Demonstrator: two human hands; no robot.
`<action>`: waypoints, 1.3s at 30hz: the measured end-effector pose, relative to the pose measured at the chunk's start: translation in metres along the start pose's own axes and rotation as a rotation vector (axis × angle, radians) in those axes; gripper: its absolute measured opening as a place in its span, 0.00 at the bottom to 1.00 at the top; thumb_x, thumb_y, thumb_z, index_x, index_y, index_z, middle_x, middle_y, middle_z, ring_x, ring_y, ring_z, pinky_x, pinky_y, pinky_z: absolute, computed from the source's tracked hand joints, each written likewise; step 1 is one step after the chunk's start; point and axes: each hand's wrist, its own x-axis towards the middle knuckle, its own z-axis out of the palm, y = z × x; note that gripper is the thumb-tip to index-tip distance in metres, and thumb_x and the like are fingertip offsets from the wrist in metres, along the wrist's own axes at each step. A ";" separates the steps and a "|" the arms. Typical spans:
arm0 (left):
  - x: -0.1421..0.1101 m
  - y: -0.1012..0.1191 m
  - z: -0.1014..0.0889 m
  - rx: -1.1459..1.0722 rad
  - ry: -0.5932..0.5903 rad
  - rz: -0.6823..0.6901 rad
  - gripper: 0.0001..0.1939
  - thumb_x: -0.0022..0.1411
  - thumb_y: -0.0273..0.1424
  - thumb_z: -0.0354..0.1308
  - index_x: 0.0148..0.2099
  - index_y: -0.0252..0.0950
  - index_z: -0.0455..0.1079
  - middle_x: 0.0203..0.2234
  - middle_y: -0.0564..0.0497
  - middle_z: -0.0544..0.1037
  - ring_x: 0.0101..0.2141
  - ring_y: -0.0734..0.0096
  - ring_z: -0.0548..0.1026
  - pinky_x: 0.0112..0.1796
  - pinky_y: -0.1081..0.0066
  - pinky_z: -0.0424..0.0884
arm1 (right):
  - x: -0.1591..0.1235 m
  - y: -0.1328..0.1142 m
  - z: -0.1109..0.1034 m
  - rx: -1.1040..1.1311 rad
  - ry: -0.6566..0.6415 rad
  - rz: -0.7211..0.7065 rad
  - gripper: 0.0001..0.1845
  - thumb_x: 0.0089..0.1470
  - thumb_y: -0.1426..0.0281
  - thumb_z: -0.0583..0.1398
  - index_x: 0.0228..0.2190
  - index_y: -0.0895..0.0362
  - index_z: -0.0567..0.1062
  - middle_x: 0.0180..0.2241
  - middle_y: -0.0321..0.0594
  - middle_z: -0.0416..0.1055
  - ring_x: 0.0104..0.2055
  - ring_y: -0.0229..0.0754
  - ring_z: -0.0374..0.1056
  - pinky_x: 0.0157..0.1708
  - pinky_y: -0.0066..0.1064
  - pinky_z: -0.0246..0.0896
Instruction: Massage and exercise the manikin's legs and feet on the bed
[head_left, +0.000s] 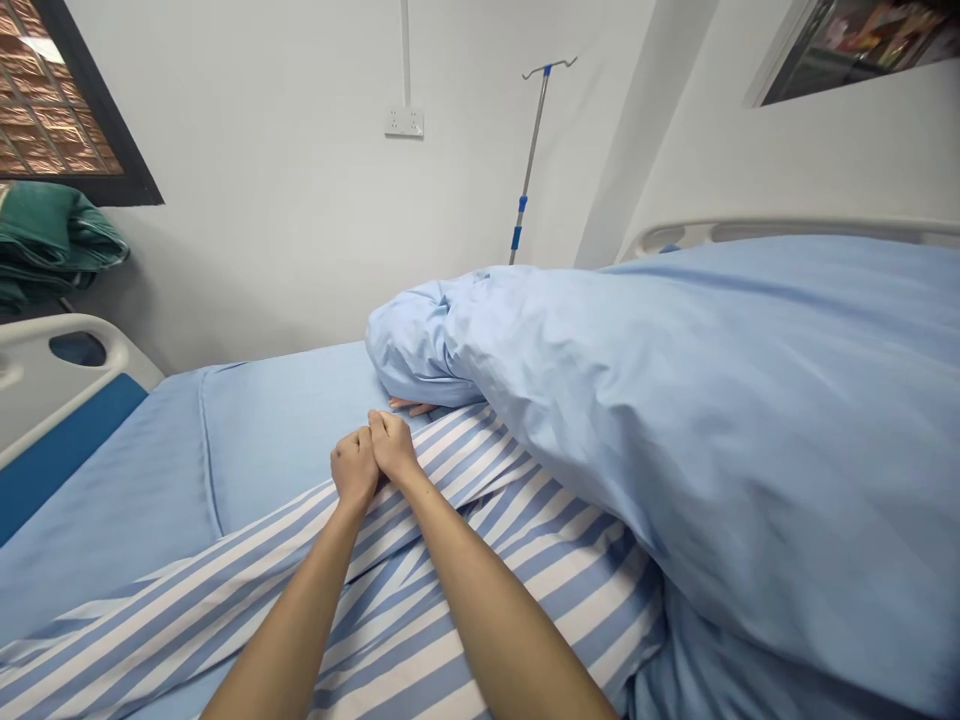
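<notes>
Currently your left hand [355,465] and right hand [394,445] sit pressed together at the far end of your reach, knuckles touching and fingers curled down out of sight; they rest on the striped cloth [570,590], so working at that cloth looks like the step in hand; whether your fingers pinch it or only lie on it cannot be told from this view; it is a soft woven fabric in blue and white bands, with long diagonal folds under your forearms; judging by how it lies, any pull on it calls for working around the pale blue quilt [637,430], a puffy, creased mass that bulges along the right and ends in a rounded, gathered roll; the fingers of another hand [409,407] show under that roll, just beyond your own hands and apart from them; to the left lies a smooth blue bed sheet [127,480] with a stitched seam; a white bed rail [67,390] with a blue panel stands at near left; far off, a steel IV pole [532,160] with 2 hooks stands against the white wall, beside a wall socket [403,122].
</notes>
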 end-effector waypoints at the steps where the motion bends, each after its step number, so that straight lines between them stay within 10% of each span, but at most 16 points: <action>1: 0.000 0.001 -0.001 0.024 -0.012 -0.005 0.21 0.58 0.39 0.40 0.18 0.36 0.62 0.17 0.51 0.70 0.21 0.74 0.59 0.24 0.73 0.52 | 0.001 0.000 0.000 -0.007 -0.008 0.015 0.20 0.56 0.63 0.45 0.16 0.56 0.58 0.16 0.31 0.56 0.22 0.34 0.53 0.22 0.25 0.45; 16: -0.002 0.003 0.003 0.080 0.006 -0.003 0.20 0.56 0.37 0.40 0.16 0.37 0.59 0.14 0.53 0.64 0.20 0.74 0.57 0.24 0.73 0.49 | 0.016 0.008 -0.031 -0.412 -0.185 -0.116 0.20 0.56 0.67 0.48 0.16 0.57 0.68 0.18 0.36 0.65 0.22 0.35 0.54 0.24 0.28 0.40; 28: 0.003 0.014 0.005 0.032 -0.115 0.046 0.18 0.52 0.37 0.43 0.14 0.37 0.54 0.11 0.56 0.56 0.19 0.75 0.57 0.23 0.74 0.51 | 0.017 0.015 -0.035 -0.250 -0.115 -0.117 0.22 0.57 0.65 0.47 0.17 0.58 0.67 0.17 0.34 0.64 0.21 0.34 0.52 0.24 0.27 0.41; 35: 0.015 0.050 0.020 -0.379 0.044 -0.019 0.15 0.52 0.38 0.43 0.17 0.38 0.51 0.13 0.57 0.54 0.18 0.78 0.54 0.20 0.75 0.52 | 0.022 0.016 -0.038 -0.029 -0.067 -0.057 0.21 0.56 0.66 0.46 0.16 0.57 0.65 0.17 0.33 0.63 0.24 0.34 0.57 0.25 0.24 0.48; 39: 0.005 0.037 0.034 -0.237 0.042 -0.043 0.18 0.54 0.39 0.43 0.17 0.37 0.56 0.13 0.55 0.59 0.20 0.77 0.56 0.21 0.74 0.52 | 0.022 0.016 -0.039 0.018 -0.035 -0.035 0.20 0.55 0.64 0.46 0.16 0.57 0.64 0.16 0.32 0.61 0.23 0.34 0.56 0.24 0.24 0.49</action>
